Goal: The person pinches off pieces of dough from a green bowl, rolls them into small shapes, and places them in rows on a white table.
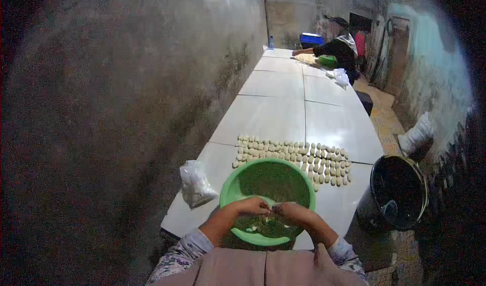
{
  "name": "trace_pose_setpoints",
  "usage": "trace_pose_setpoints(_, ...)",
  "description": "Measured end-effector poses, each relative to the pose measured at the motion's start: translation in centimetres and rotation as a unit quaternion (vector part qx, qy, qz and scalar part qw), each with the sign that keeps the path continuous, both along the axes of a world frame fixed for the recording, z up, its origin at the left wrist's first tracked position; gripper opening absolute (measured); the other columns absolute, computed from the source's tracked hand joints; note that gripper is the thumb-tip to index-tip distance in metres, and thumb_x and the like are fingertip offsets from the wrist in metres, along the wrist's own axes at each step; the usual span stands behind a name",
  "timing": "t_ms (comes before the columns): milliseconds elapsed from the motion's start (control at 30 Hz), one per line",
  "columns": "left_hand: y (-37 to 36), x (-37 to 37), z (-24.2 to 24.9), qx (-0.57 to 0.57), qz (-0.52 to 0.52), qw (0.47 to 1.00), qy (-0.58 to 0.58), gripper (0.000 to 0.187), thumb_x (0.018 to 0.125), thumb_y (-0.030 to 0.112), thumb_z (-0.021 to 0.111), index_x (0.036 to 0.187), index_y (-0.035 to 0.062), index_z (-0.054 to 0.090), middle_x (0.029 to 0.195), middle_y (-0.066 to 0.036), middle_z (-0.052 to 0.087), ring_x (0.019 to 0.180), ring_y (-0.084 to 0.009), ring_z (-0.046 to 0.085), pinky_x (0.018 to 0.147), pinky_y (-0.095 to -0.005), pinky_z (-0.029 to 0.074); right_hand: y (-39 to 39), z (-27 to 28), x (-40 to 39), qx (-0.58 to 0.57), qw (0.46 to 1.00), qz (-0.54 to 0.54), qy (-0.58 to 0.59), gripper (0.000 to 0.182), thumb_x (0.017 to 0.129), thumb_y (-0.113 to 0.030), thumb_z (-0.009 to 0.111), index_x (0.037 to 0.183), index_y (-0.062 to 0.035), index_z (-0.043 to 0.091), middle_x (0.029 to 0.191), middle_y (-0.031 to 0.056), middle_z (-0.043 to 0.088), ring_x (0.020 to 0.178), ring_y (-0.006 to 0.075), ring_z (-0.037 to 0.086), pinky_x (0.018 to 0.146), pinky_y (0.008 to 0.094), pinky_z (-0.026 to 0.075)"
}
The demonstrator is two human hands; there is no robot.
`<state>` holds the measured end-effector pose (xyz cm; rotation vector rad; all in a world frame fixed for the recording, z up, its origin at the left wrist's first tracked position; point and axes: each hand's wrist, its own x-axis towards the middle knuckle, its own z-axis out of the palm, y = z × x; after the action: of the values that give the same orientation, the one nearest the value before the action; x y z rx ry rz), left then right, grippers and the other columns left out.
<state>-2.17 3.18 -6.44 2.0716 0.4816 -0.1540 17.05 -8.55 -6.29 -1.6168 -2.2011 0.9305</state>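
Left hand (249, 206) and right hand (294, 212) nearly meet, contents unclear; work low over the green bowl (260, 240) beneath, catching bits.

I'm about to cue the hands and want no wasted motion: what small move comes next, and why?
Probably a gentle pinch by the left hand and right hand together, over the green basin: their fingertips nearly meet there, pale bits lie inside, and the small pieces sit in rows past its far rim. What the fingertips hold is unclear.
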Motion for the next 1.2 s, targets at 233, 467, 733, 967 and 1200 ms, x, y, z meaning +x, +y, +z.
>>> trace_pose_setpoints(233,0.9,-0.5,0.3,0.032,0.006,0.999,-0.005,0.048,0.076,0.036,0.072,0.112,0.0061,0.063,0.095,-0.015,0.067,0.084,-0.026,0.064,0.076,-0.037,0.05,-0.1,1.4,-0.1,-0.023,0.996,0.036,-0.073,0.017,0.085,-0.017,0.054,0.095,-0.0043,0.056,0.092,0.0181,0.062,0.089,0.0387,0.06,0.072,0.0467,0.047)
trace_pose_setpoints(467,-0.1,-0.6,2.0,0.118,-0.021,0.993,0.002,0.047,0.077,0.032,0.072,0.112,0.0043,0.061,0.093,-0.019,0.066,0.09,-0.0332,0.063,0.078,-0.0406,0.05,0.1,4.3,-0.9,0.033,0.998,-0.031,-0.043,0.026,0.074,-0.015,0.067,0.095,-0.0043,0.057,0.088,0.0186,0.062,0.085,0.0398,0.061,0.07,0.0473,0.049)
trace_pose_setpoints(733,-0.4,-0.3,2.3,0.031,-0.006,0.997,-0.064,0.028,0.087,0.026,0.059,0.099,0.0012,0.061,0.088,-0.02,0.062,0.084,-0.0343,0.061,0.074,-0.0434,0.046,-0.1,4.2,-1.5,0.098,0.981,-0.144,0.08,0.034,0.081,-0.009,0.067,0.112,-0.0027,0.052,0.102,0.0183,0.062,0.091,0.0365,0.061,0.076,0.0393,0.05)
trace_pose_setpoints(967,-0.5,0.3,1.8,-0.026,-0.028,0.999,-0.03,0.023,0.09,0.017,0.045,0.094,-0.0022,0.057,0.086,-0.018,0.06,0.078,-0.0269,0.058,0.074,-0.0403,0.045,0.3,5.0,-1.9,0.071,0.991,-0.097,0.058,0.019,0.082,-0.008,0.065,0.099,-0.0017,0.059,0.096,0.0161,0.066,0.087,0.0321,0.064,0.073,0.0376,0.051)
trace_pose_setpoints(1200,-0.2,-0.6,2.4,-0.126,-0.044,0.983,-0.127,0.048,0.099,0.04,0.032,0.091,-0.0012,0.054,0.08,-0.012,0.057,0.069,-0.022,0.053,0.069,-0.0362,0.045,0.1,5.6,-1.7,0.172,0.981,-0.085,0.037,0.011,0.079,-0.007,0.062,0.089,-0.0053,0.058,0.082,0.0158,0.063,0.077,0.0373,0.062,0.064,0.0416,0.049)
